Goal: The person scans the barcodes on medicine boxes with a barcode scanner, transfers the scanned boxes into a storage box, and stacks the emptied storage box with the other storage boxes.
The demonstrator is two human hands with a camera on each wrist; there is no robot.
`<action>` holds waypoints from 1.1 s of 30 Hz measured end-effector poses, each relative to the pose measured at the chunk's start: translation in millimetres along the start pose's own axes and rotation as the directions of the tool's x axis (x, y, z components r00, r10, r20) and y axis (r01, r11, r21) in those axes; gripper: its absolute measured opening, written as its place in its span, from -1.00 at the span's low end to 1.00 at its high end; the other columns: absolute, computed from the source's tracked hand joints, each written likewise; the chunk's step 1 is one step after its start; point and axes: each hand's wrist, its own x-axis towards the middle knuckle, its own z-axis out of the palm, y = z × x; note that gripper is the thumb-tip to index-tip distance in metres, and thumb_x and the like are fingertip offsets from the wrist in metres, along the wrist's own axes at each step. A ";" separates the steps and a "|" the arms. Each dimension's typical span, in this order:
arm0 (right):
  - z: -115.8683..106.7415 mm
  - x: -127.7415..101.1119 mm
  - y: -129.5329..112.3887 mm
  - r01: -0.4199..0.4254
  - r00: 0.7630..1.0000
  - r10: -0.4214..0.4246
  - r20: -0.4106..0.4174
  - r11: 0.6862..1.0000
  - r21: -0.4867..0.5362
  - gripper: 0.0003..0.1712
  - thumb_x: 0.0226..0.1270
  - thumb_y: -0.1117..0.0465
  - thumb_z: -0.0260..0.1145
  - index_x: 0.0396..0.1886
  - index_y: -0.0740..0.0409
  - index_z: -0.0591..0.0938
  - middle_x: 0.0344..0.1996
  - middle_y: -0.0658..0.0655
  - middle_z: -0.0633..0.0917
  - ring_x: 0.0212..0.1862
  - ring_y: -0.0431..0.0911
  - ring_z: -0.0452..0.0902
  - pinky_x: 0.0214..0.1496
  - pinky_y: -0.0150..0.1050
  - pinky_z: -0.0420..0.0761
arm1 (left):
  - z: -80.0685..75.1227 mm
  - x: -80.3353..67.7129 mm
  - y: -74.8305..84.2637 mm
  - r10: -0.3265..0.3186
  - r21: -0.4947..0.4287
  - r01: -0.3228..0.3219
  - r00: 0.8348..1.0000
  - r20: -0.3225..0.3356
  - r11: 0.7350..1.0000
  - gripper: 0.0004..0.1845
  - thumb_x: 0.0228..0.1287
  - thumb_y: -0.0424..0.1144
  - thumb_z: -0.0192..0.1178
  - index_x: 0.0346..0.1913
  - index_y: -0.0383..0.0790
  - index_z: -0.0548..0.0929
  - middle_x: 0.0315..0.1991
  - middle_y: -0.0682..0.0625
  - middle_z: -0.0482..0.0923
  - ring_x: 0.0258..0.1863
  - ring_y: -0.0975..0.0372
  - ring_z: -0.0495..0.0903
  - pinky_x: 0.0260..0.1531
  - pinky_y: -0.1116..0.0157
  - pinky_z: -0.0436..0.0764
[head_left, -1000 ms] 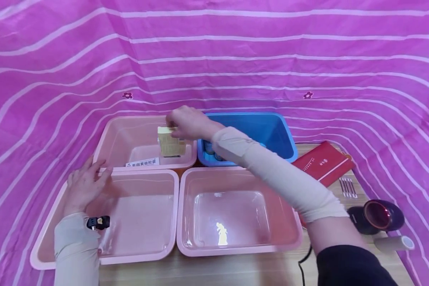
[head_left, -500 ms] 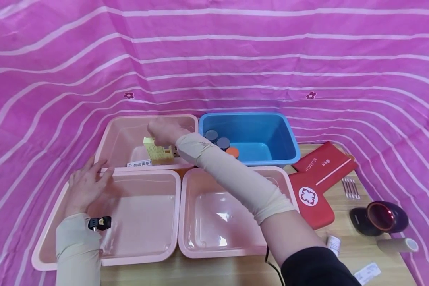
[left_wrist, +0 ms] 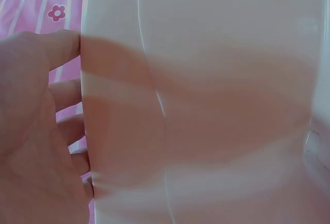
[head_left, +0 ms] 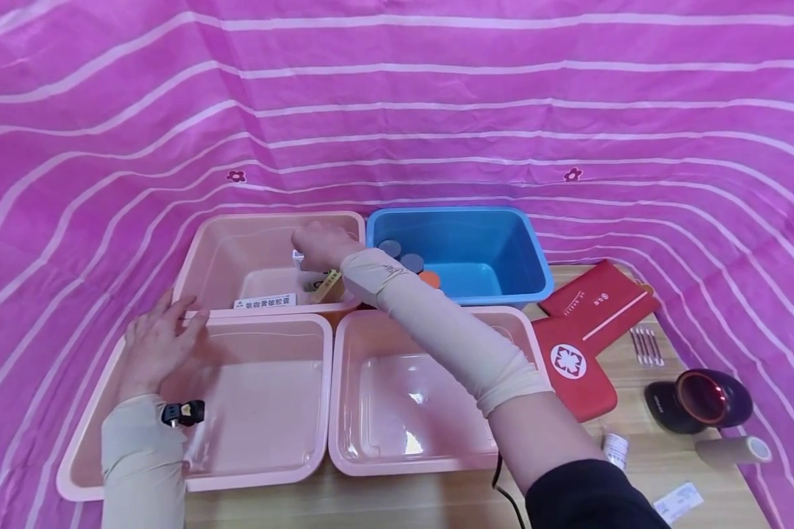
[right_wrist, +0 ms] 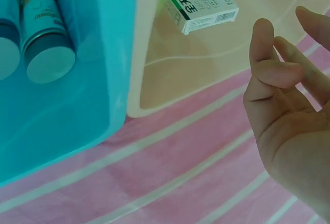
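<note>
My left hand [head_left: 159, 342] rests at the far left corner of the front left pink bin [head_left: 195, 485], with its fingertips at the bin's edge in the left wrist view. Over the back left pink bin [head_left: 265, 217] is my right hand [head_left: 323, 246]. In the right wrist view its fingers are loosely bent and hold nothing, apart from a white and green medicine box [right_wrist: 203, 4]. A yellow medicine box [head_left: 328, 286] lies in that bin, partly behind the right sleeve. Near the bin's front wall lies a long white medicine box [head_left: 265, 302].
A blue bin [head_left: 450, 211] at the back right holds several bottles, some grey-capped and one orange-capped [head_left: 430, 279]. Red pouches [head_left: 578, 382], swabs [head_left: 647, 347], a lit black scanner-like device [head_left: 701, 400] and a small white bottle [head_left: 615, 450] lie to the right.
My right hand has let go of the yellow box, which now lies in the back left bin. The right forearm has swung left, uncovering the blue bin's bottles. My left hand stays put.
</note>
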 end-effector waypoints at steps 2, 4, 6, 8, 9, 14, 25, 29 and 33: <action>-2.4 -6.2 4.6 0.023 1.000 -0.023 -0.002 1.000 0.019 -0.60 0.41 0.04 0.41 0.19 -0.03 0.65 0.05 -0.04 0.70 -0.02 -0.17 0.56 0.12 -0.26 0.60 | 0.0 -0.7 -0.1 0.001 -0.003 -0.001 1.000 -0.001 1.000 -0.35 0.61 0.11 -0.14 0.44 -0.35 0.38 0.58 -0.49 -0.02 0.27 -0.57 0.15 0.28 -0.37 0.04; -5.2 -17.3 9.9 0.066 0.998 -0.065 -0.017 0.997 0.042 -0.58 0.41 0.04 0.40 0.21 -0.01 0.65 0.07 -0.01 0.71 0.01 -0.16 0.56 0.14 -0.25 0.60 | -0.3 -1.5 0.5 -0.003 -0.010 0.003 1.000 0.000 1.000 -0.35 0.60 0.11 -0.13 0.46 -0.34 0.37 0.58 -0.49 -0.03 0.27 -0.57 0.15 0.26 -0.37 0.04; -8.2 -33.6 15.8 0.105 0.994 -0.103 -0.029 0.992 0.074 -0.55 0.40 0.04 0.41 0.24 0.01 0.66 0.08 0.02 0.72 0.02 -0.14 0.58 0.13 -0.24 0.62 | -1.0 -2.5 2.4 -0.011 -0.019 0.011 1.000 0.015 1.000 -0.33 0.60 0.12 -0.11 0.49 -0.30 0.34 0.59 -0.50 -0.08 0.32 -0.59 0.10 0.28 -0.41 0.02; -9.9 -56.2 22.8 0.129 0.991 -0.126 -0.039 0.985 0.114 -0.55 0.40 0.04 0.41 0.25 -0.01 0.67 0.10 0.02 0.73 0.04 -0.14 0.59 0.12 -0.25 0.64 | -1.6 -2.8 6.4 -0.010 -0.031 0.011 1.000 0.029 0.999 -0.32 0.59 0.14 -0.10 0.53 -0.25 0.30 0.61 -0.48 -0.15 0.38 -0.58 0.04 0.25 -0.47 0.04; -10.1 -69.6 27.1 0.146 0.989 -0.140 -0.054 0.981 0.127 -0.56 0.40 0.04 0.41 0.24 -0.01 0.68 0.08 0.01 0.74 0.03 -0.14 0.61 0.10 -0.25 0.65 | -1.8 -3.1 9.8 -0.006 -0.040 0.008 0.999 0.040 0.999 -0.31 0.59 0.14 -0.08 0.55 -0.23 0.27 0.62 -0.46 -0.21 0.41 -0.58 -0.01 0.22 -0.51 0.04; 4.6 -148.8 57.6 0.283 0.948 -0.253 -0.192 0.947 0.149 -0.61 0.40 0.08 0.41 0.18 0.03 0.71 -0.06 0.03 0.77 -0.11 -0.12 0.66 0.03 -0.26 0.62 | -0.6 -8.5 35.9 0.129 -0.065 -0.128 0.992 0.013 0.990 -0.33 0.55 0.08 0.07 0.55 -0.20 0.30 0.62 -0.44 -0.12 0.45 -0.50 -0.03 0.15 -0.55 0.10; 70.8 -317.7 156.1 0.093 0.933 -0.010 -0.359 0.972 0.217 -0.24 0.23 -0.06 0.54 0.41 -0.06 0.54 -0.32 -0.16 0.61 -0.41 -0.33 0.48 -0.37 -0.43 0.62 | 15.1 -51.2 116.0 0.498 -0.029 -0.497 0.863 0.091 0.867 -0.40 0.38 -0.08 0.33 0.43 -0.09 0.50 0.18 -0.22 0.57 0.02 0.00 0.67 -0.04 -0.15 0.67; 95.9 -353.8 184.8 -0.056 0.937 0.124 -0.327 0.976 0.210 -0.21 0.20 -0.08 0.56 0.42 -0.05 0.54 -0.41 -0.20 0.59 -0.45 -0.34 0.44 -0.41 -0.43 0.58 | 24.6 -60.6 130.0 0.538 -0.072 -0.535 0.818 0.204 0.841 -0.42 0.41 0.05 0.29 0.42 -0.02 0.53 0.23 -0.14 0.62 0.04 0.11 0.72 0.08 -0.03 0.67; 119.3 -373.8 203.0 -0.105 0.939 0.189 -0.288 0.953 0.284 -0.23 0.22 -0.04 0.56 0.41 -0.05 0.53 -0.44 -0.24 0.55 -0.44 -0.35 0.42 -0.46 -0.42 0.52 | 35.5 -60.6 135.9 0.603 -0.090 -0.602 0.759 0.246 0.794 -0.40 0.39 0.08 0.31 0.43 0.04 0.52 0.07 0.03 0.68 -0.17 0.37 0.70 -0.09 0.23 0.71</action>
